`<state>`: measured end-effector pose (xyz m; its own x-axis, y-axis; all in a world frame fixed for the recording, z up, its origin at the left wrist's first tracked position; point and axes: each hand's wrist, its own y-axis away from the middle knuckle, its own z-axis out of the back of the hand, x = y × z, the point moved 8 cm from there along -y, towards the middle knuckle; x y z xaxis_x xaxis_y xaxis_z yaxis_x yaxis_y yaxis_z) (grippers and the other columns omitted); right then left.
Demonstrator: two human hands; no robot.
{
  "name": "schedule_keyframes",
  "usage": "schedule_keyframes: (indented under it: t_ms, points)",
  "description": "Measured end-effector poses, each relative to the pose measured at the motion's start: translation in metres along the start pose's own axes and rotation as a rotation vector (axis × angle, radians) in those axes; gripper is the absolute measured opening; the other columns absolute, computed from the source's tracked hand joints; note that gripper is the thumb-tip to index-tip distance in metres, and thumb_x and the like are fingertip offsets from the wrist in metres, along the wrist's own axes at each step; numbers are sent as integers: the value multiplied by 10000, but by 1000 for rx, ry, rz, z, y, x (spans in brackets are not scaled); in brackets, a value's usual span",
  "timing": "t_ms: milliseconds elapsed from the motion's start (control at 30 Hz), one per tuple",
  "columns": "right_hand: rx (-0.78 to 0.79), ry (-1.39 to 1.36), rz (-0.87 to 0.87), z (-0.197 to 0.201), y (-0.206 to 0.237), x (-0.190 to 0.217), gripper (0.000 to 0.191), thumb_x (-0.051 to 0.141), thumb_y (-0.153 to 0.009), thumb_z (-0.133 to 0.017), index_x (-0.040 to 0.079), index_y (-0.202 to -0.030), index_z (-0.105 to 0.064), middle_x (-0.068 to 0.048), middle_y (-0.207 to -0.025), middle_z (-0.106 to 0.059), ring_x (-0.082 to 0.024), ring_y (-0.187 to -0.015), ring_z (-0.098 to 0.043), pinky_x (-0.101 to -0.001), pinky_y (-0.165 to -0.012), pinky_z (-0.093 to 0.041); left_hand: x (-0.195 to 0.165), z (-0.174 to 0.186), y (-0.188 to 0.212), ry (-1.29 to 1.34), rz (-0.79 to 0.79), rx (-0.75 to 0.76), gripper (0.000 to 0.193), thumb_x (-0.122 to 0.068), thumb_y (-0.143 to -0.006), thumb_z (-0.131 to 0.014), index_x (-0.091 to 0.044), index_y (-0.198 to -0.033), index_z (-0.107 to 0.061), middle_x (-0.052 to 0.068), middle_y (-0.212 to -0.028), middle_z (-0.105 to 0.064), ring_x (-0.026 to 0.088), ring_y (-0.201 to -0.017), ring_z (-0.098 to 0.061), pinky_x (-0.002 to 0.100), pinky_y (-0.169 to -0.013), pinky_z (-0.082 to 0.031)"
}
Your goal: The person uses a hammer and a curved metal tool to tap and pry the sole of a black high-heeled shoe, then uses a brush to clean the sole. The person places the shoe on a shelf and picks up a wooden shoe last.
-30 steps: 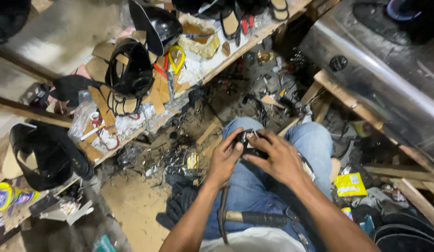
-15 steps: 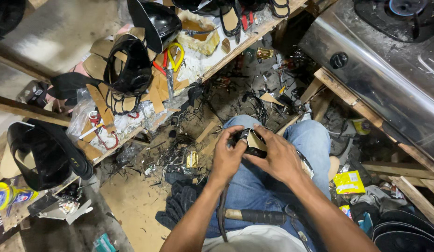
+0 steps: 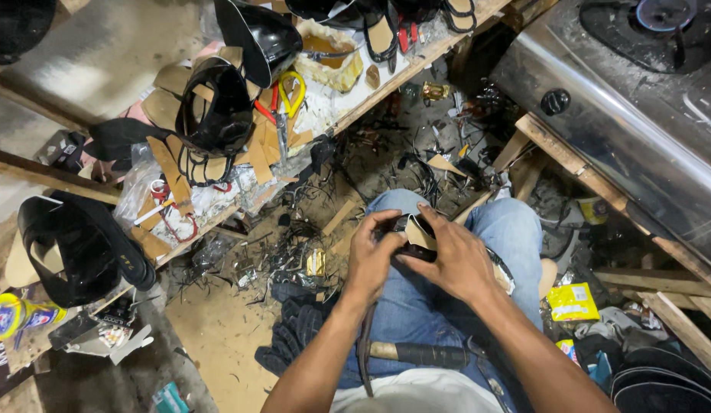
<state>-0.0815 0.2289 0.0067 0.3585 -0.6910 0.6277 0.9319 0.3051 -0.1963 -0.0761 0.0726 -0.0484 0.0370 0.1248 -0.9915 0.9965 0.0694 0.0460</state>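
Both my hands meet over my lap, above blue jeans [image 3: 417, 306]. My left hand [image 3: 371, 256] and my right hand [image 3: 451, 260] grip one small black shoe piece [image 3: 413, 233] with a tan inner face, held between the fingers of both. A dark strap [image 3: 365, 348] hangs down from the piece past my left wrist. A hammer with a black handle [image 3: 424, 354] lies across my thighs, close to my body.
A cluttered wooden bench [image 3: 386, 80] runs diagonally at the upper left, with black shoes [image 3: 218, 107], yellow-handled scissors [image 3: 293, 88] and leather scraps. The floor [image 3: 294, 245] holds offcuts. A steel gas stove [image 3: 631, 115] stands at the right. A yellow packet [image 3: 573, 302] lies near my right knee.
My hands stay on my lap. The tan face of the black piece now shows more between my fingers; the view has shifted slightly.
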Motion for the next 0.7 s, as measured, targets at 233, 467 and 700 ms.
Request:
schedule_keyframes:
  t_ms: [233,467,700]
  points:
    - [-58,-23,52,5,1,-1,928,384,-688,-884,57,-1448,-463,-252,-1123,-704,-430,-974,-687,-499,-833,-553,-22,-12,6,-158,-43,180,549,-152,-929,-711,-42,-1430,-516,70,-1413,-528,177,-1299,-526,324,-1066,-453]
    - [2,-58,-38,-2,0,-13,934,292,-668,-874,63,-1470,-454,-220,-1148,-703,-408,-1006,-692,-475,-848,-558,-30,-16,10,-279,-162,70,482,-147,-959,-693,-31,-1401,-542,125,-1354,-540,216,-1316,-527,332,-1140,-411]
    - [2,-11,-1,7,-2,4,951,304,-667,-883,53,-1470,-439,-221,-1212,-682,-410,-1080,-665,-488,-894,-532,-21,-11,3,-210,-85,-5,578,-137,-812,-789,-8,-1340,-593,117,-1312,-601,212,-1250,-581,327,-1088,-447]
